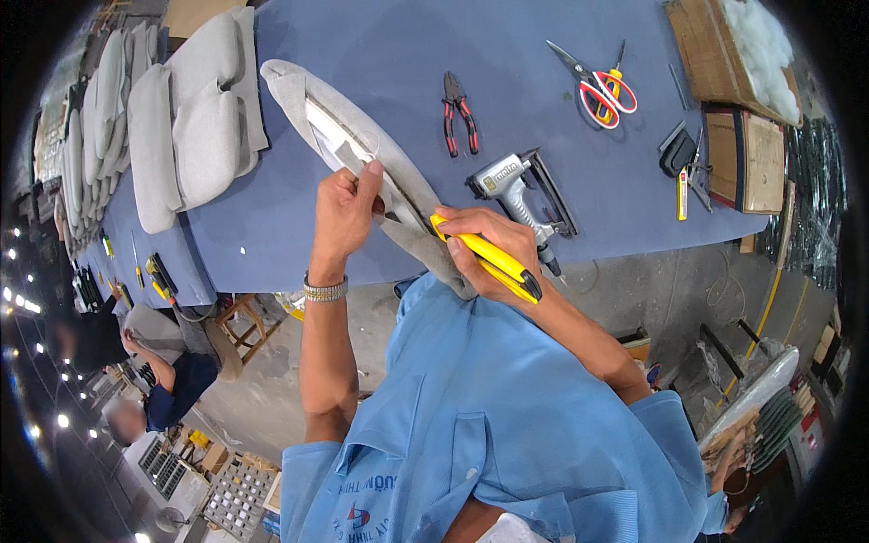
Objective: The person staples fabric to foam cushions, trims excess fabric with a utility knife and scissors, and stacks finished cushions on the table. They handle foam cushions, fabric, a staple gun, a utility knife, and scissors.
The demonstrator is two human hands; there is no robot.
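Observation:
A long, curved, grey fabric-covered piece [380, 149] lies slantwise from the blue table toward my body. Its cover is parted along a slit, with white material and a darker edge inside. My left hand [346, 206] is closed in a pinch on the grey fabric edge beside the slit. Wrapped in my right hand [493, 242] is a yellow-and-black two-handled tool [493, 260], its working end against the slit's near part. That tip is too small to make out. A metallic staple gun [511, 181] lies just beyond my right hand.
Red-and-black pliers [459, 116] and red-and-white scissors [601, 89] lie on the blue table [362, 36]. Grey padded pieces [195, 118] are stacked at left. A box with white stuffing [724, 54] stands at far right. Another person [172, 389] sits at lower left.

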